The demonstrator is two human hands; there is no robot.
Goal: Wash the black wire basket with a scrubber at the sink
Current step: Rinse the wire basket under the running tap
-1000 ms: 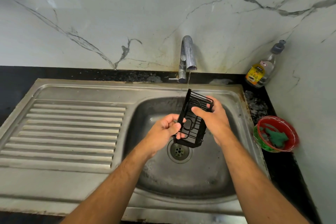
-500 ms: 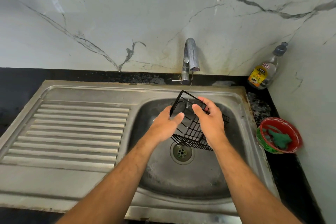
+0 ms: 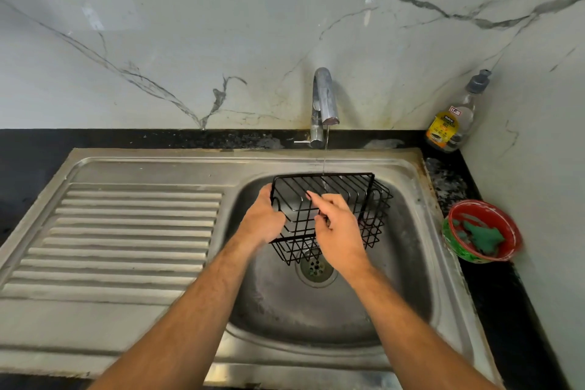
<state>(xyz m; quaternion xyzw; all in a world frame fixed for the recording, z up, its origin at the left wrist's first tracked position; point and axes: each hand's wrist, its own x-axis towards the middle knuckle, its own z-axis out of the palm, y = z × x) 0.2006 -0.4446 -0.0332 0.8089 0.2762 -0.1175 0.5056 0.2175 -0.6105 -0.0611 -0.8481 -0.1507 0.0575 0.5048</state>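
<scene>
The black wire basket (image 3: 361,203) is held over the steel sink bowl (image 3: 408,279), its open side facing me, under a thin stream of water from the tap (image 3: 323,98). My left hand (image 3: 262,222) grips the basket's left edge. My right hand (image 3: 338,228) has its fingers curled into the wires at the basket's front middle. A green scrubber (image 3: 481,236) lies in a red bowl (image 3: 506,225) on the counter to the right, away from both hands.
A ribbed steel drainboard (image 3: 126,237) lies left of the bowl. The drain (image 3: 315,267) sits below the basket. A dish soap bottle (image 3: 452,117) stands in the back right corner on the black counter. Marble walls rise behind and at the right.
The basket has been turned from standing on end to lying wide with its open side toward me. Both hands shifted with it, and the view moved a little closer.
</scene>
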